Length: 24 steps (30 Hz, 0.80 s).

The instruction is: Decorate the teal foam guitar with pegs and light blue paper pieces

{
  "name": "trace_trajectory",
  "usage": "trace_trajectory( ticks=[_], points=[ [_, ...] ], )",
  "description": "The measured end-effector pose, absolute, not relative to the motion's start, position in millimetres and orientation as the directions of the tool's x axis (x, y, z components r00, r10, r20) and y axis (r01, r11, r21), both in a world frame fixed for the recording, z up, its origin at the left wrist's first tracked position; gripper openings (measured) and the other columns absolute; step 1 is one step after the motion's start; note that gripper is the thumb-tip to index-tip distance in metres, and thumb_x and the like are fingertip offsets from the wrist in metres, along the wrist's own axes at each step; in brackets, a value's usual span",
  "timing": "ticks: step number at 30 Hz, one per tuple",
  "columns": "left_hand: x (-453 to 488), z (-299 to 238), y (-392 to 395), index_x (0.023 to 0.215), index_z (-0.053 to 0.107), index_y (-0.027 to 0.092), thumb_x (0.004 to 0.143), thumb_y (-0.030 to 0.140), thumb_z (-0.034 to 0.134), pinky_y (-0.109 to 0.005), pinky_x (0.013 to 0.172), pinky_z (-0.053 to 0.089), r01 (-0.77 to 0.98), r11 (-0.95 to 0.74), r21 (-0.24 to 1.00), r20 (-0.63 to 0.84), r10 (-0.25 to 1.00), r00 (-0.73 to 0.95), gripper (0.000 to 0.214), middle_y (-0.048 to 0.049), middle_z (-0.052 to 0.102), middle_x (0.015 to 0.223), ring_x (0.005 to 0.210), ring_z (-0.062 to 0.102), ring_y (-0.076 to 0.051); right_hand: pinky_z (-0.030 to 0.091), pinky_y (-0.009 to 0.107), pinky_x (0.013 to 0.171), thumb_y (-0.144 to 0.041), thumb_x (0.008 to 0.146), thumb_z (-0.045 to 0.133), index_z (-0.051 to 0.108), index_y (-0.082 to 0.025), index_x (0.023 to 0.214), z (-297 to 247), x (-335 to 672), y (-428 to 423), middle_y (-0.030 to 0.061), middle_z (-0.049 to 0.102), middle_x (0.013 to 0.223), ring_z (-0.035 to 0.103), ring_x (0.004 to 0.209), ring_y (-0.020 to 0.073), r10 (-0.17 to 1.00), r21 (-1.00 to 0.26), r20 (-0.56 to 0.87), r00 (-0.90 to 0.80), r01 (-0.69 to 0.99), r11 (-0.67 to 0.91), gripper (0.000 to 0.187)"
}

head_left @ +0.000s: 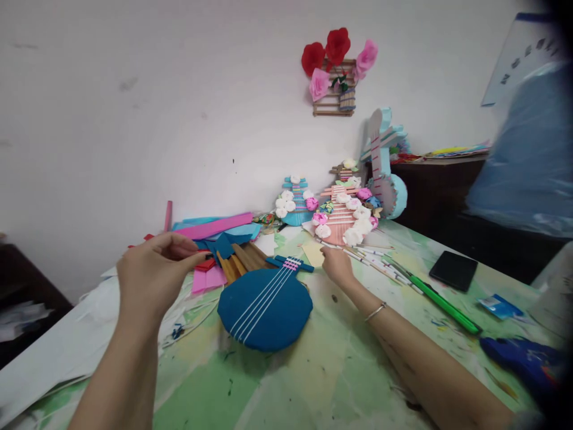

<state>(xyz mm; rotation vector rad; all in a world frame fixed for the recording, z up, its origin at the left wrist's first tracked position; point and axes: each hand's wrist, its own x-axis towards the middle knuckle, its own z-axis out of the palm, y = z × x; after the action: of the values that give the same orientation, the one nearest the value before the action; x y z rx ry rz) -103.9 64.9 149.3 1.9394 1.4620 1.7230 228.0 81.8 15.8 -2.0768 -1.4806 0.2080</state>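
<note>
A dark blue paper-covered pipa model [266, 310] with white string lines lies on the table between my hands, its neck pointing away to the right. My left hand [147, 272] is raised to the left of it, thumb and fingers drawn together. A tiny dark spot shows at the thumb tip; what it is I cannot make out. Beyond the model's neck, my right hand [339, 267] reaches down with curled fingers beside a pale yellow paper piece [312, 253] and several white sticks [380, 266]. Whatever its fingertips hold is hidden.
Coloured paper rolls [210, 228] and brown strips [248, 257] lie at back left. Flower-decorated pipa models [342, 218] lean at the wall. To the right are a green-handled tool [445, 303], a black flat box [453, 270] and a blue glue gun [521, 361].
</note>
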Motion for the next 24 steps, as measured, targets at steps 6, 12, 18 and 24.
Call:
trace_trajectory(
  ticks=[6, 12, 18, 24],
  points=[
    [-94, 147, 58, 0.071, 0.069, 0.020, 0.063, 0.021, 0.071, -0.026, 0.065, 0.047, 0.625, -0.496, 0.603, 0.609, 0.792, 0.042, 0.008, 0.0027, 0.069, 0.067, 0.066, 0.063, -0.015, 0.050, 0.042, 0.084, -0.031, 0.090, 0.055, 0.054, -0.016, 0.118, -4, 253, 79, 0.0085, 0.057, 0.119, 0.059, 0.100, 0.0211, 0.915, -0.204, 0.190, 0.356, 0.926, -0.318, 0.032],
    [-86, 144, 52, 0.085, 0.070, 0.017, 0.074, 0.021, 0.059, -0.032, 0.076, 0.051, 0.510, -0.578, 0.637, 0.561, 0.801, 0.208, 0.016, -0.0039, 0.072, 0.085, 0.080, 0.066, -0.020, 0.051, 0.042, 0.083, -0.031, 0.090, 0.055, 0.054, -0.016, 0.118, -13, 265, 84, 0.0087, 0.057, 0.119, 0.059, 0.100, 0.0210, 0.919, -0.123, 0.182, 0.350, 0.935, -0.332, 0.032],
    [-74, 153, 28, 0.091, 0.070, 0.018, 0.063, 0.022, 0.074, -0.029, 0.066, 0.054, 0.302, -0.574, 0.761, 0.442, 0.800, 0.406, 0.028, -0.0014, 0.070, 0.070, 0.070, 0.067, -0.019, 0.051, 0.043, 0.083, -0.031, 0.089, 0.055, 0.054, -0.016, 0.118, -13, 267, 81, 0.0086, 0.057, 0.118, 0.059, 0.100, 0.0213, 0.899, -0.311, 0.274, 0.342, 0.916, -0.254, 0.032],
    [-66, 150, 27, 0.088, 0.071, 0.019, 0.071, 0.030, 0.068, -0.029, 0.067, 0.054, 0.287, -0.602, 0.745, 0.457, 0.775, 0.437, 0.020, -0.0041, 0.073, 0.080, 0.075, 0.068, -0.020, 0.048, 0.043, 0.085, -0.032, 0.090, 0.054, 0.055, -0.015, 0.115, 17, 247, 83, 0.0087, 0.057, 0.117, 0.058, 0.102, 0.0217, 0.789, -0.668, 0.480, 0.383, 0.743, 0.046, 0.030]
  ],
)
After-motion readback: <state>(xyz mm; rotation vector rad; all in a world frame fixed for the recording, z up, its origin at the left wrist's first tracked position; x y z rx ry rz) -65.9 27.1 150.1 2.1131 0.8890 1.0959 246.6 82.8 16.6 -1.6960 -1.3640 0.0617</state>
